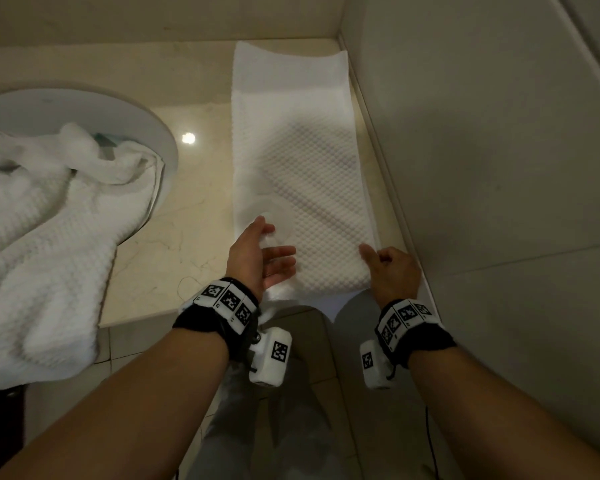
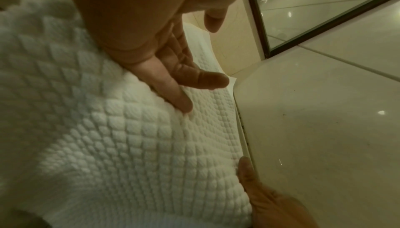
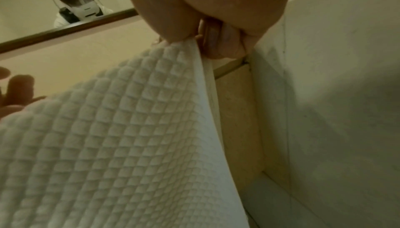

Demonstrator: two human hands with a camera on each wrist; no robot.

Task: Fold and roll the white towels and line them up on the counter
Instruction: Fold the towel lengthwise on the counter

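Note:
A long white waffle towel lies folded into a strip on the beige counter, running from the front edge to the back wall along the right wall. My left hand hovers over the strip's near left part with straight, spread fingers. In the left wrist view the left hand's little finger touches the towel. My right hand is at the near right edge with curled fingers. The right wrist view shows the right hand pinching the towel's hem.
A crumpled heap of white towels lies over the round sink at the left and hangs past the counter's front edge. A tiled wall stands close on the right. A dark-framed mirror runs above the counter's back.

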